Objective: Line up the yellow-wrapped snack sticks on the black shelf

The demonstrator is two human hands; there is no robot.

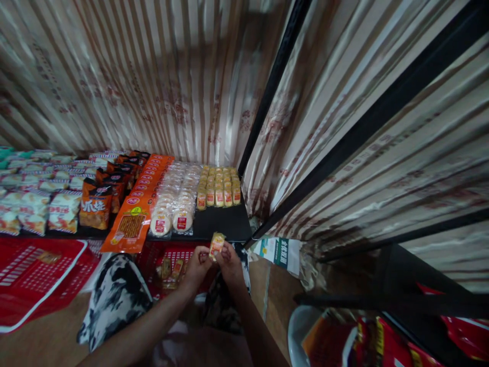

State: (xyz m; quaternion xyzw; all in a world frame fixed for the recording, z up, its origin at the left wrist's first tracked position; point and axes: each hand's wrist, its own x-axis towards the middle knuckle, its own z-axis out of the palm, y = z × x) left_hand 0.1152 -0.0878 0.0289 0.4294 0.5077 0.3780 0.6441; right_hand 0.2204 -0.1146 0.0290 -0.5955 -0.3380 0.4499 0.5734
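Observation:
Between my left hand and my right hand is a small yellow snack packet with a red and white label. The fingers of both hands pinch it, just in front of the black shelf's near edge. Rows of matching yellow packets stand on the shelf beyond my hands. Left of those lie stacks of round white wrapped cakes. Below my left hand, a few similar packets sit in a red basket between my knees.
Orange stick-snack bags, orange-black bags and white bags line the shelf leftward. Another red basket stands at left. Black poles cross before the striped curtain. At lower right is a tub with red packages.

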